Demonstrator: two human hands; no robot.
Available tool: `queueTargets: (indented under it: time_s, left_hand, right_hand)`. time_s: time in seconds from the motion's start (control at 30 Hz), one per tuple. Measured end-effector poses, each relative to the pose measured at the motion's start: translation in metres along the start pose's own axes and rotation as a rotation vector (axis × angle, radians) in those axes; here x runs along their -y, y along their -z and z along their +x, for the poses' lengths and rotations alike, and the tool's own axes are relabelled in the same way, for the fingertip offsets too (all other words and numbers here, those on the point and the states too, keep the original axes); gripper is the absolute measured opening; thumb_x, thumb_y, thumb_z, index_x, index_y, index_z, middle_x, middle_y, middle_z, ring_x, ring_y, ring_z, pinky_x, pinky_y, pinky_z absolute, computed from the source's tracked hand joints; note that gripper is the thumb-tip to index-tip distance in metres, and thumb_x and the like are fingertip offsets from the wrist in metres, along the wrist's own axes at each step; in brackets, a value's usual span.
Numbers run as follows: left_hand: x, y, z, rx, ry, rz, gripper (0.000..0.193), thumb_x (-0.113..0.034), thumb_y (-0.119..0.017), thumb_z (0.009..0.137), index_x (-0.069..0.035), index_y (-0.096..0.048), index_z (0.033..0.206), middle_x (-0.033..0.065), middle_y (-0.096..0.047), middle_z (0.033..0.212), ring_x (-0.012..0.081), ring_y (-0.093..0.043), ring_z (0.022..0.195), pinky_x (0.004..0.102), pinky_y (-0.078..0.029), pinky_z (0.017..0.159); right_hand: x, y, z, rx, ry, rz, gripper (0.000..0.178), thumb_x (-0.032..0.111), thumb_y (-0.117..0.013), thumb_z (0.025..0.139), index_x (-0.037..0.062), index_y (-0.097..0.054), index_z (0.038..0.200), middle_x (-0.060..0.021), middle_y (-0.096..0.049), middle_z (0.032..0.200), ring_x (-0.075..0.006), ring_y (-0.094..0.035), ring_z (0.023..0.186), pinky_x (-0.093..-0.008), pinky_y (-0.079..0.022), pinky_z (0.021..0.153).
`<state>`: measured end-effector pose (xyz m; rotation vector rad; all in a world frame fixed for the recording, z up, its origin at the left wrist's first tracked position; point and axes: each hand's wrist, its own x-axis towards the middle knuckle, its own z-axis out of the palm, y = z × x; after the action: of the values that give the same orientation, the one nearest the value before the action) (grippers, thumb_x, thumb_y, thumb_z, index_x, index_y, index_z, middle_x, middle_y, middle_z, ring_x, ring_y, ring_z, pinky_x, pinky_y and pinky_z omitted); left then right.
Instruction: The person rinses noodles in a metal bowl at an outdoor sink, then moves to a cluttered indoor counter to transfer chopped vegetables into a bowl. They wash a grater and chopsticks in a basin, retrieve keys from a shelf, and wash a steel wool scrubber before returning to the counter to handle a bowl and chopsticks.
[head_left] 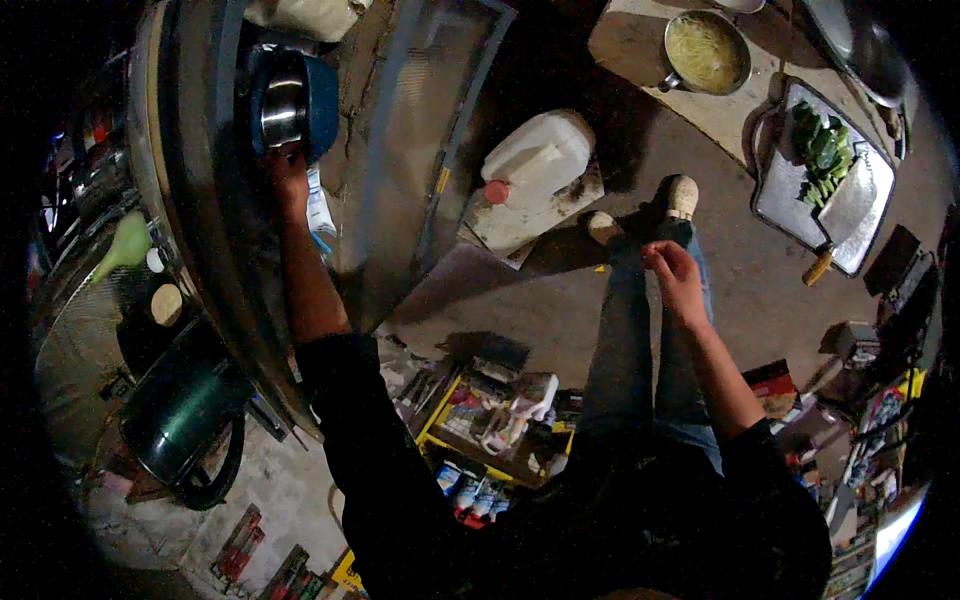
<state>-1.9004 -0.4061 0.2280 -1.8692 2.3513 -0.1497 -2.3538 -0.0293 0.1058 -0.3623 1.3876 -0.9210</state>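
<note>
Shiny, curved silver metal bowl (284, 110), lying inside a deep blue plastic basin (322, 108), nearer its left edge than its right. Judging by the bright, smooth wall, probably light, stiff and hard to break, but slick if wet. Best to grip at the rim, thumb inside and 4 fingers outside, rather than press the polished side. Left hand (288, 182) at the basin's near edge, touching or just beside the bowl; fingers in shadow, so cannot tell whether apart or clamped. Right hand (677, 280) over blue denim jeans (622, 330), thumb and fingertips together, nothing visible between.
</note>
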Motion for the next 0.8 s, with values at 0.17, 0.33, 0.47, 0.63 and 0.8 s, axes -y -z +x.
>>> queueTargets:
  time_s: [0.17,0.33,0.47,0.63,0.8]
  left_hand:
    - [0.005,-0.001,-0.002,-0.118,0.039,-0.261,0.028,-0.027,-0.063,0.08,-0.004,-0.065,0.096,0.0143,-0.064,0.095,0.025,-0.056,0.099,0.0335,-0.041,0.085]
    - [0.016,0.006,0.003,-0.182,0.238,-0.825,0.041,-0.034,-0.063,0.082,0.0,-0.062,0.104,0.0128,-0.063,0.098,0.0203,-0.055,0.096,0.0303,-0.04,0.086]
    - [-0.038,0.035,-0.001,-0.204,0.351,-0.772,0.039,-0.032,-0.061,0.083,0.0,-0.061,0.107,0.0138,-0.063,0.098,0.0213,-0.057,0.093,0.0307,-0.041,0.084]
    - [-0.039,0.033,0.001,-0.245,0.139,-0.361,0.024,-0.015,-0.063,0.079,0.001,-0.062,0.096,0.0161,-0.063,0.091,0.0288,-0.059,0.087,0.036,-0.045,0.077]
    - [-0.051,0.026,-0.008,-0.563,0.0,-0.112,0.014,-0.006,-0.059,0.075,-0.002,-0.06,0.088,0.018,-0.062,0.088,0.0354,-0.057,0.083,0.0401,-0.045,0.075]
  right_hand:
    - [-0.009,0.001,-0.004,0.022,0.047,0.028,0.01,0.01,-0.05,0.09,0.0007,-0.055,0.093,-0.0019,-0.058,0.086,-0.0094,-0.053,0.082,-0.024,-0.042,0.077]
    - [-0.015,0.0,-0.011,0.02,0.037,-0.026,0.011,0.01,-0.05,0.09,0.0005,-0.055,0.092,-0.0029,-0.059,0.087,-0.0103,-0.054,0.083,-0.0244,-0.042,0.078]
    - [-0.01,-0.003,-0.018,0.012,0.018,-0.008,0.012,0.011,-0.051,0.09,0.0003,-0.056,0.093,-0.0038,-0.06,0.087,-0.0105,-0.055,0.083,-0.0247,-0.043,0.078]
    - [-0.016,-0.001,-0.022,-0.002,0.033,-0.067,0.013,0.012,-0.051,0.09,0.0002,-0.056,0.093,-0.0034,-0.06,0.086,-0.0097,-0.054,0.082,-0.0243,-0.043,0.076]
    - [-0.019,-0.001,-0.029,0.01,0.044,-0.006,0.013,0.011,-0.051,0.091,0.0,-0.056,0.093,-0.0023,-0.059,0.085,-0.0092,-0.053,0.081,-0.0236,-0.043,0.075]
